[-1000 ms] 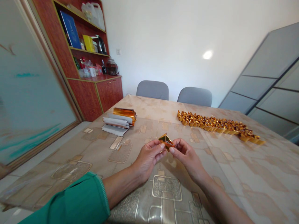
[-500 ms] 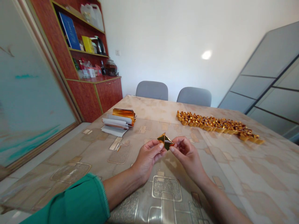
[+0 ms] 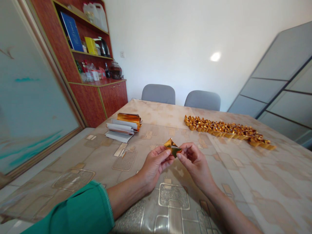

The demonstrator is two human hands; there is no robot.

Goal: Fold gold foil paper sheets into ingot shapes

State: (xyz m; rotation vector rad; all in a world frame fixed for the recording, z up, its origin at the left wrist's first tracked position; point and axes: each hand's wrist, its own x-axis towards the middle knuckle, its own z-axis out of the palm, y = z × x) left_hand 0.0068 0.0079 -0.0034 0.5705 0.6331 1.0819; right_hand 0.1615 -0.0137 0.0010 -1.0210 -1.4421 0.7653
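Note:
A small folded piece of gold foil paper [image 3: 171,143] is held above the near middle of the table, its faces meeting in points. My left hand [image 3: 156,161] pinches its left side between thumb and fingers. On the opposite side, my right hand [image 3: 195,162] grips the right corner with thumb and fingertips. Far to the left lies a stack of foil sheets [image 3: 129,121], gold on one side and pale grey on the other. Many folded gold foil pieces [image 3: 224,128] stand packed in a long band at the right.
A patterned cloth covers the table [image 3: 136,195]. Two grey chairs [image 3: 158,93] [image 3: 202,100] stand at its far side. A red-brown cabinet [image 3: 84,100] with bottles and a kettle is at the left, beside a frosted glass door [image 3: 31,91]. Grey panels [image 3: 280,61] rise at the right.
The folded foil has turned slightly in my fingers, so its upper left face now shines brighter gold. Both hands keep nearly the same place and grip.

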